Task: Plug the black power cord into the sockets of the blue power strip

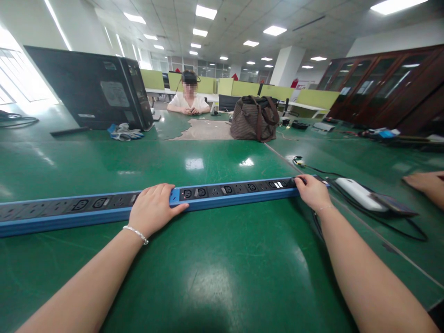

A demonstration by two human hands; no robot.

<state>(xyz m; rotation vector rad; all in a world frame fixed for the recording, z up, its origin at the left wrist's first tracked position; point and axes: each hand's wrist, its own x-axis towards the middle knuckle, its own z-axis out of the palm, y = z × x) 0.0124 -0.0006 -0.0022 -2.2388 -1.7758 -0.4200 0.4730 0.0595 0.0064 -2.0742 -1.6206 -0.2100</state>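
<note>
A long blue power strip with a row of black sockets lies across the green table. My left hand rests over the strip left of its middle, fingers over the top and thumb stretched along the near edge. Near the strip's right end, my right hand pinches a black plug at a socket; a black cable hangs below that hand. Just left of the plug, two sockets show white marks.
A black computer case stands back left, with gloves beside it. Behind the strip sits a brown bag. A person sits across the table. On the right are a white device, cables and another person's hand.
</note>
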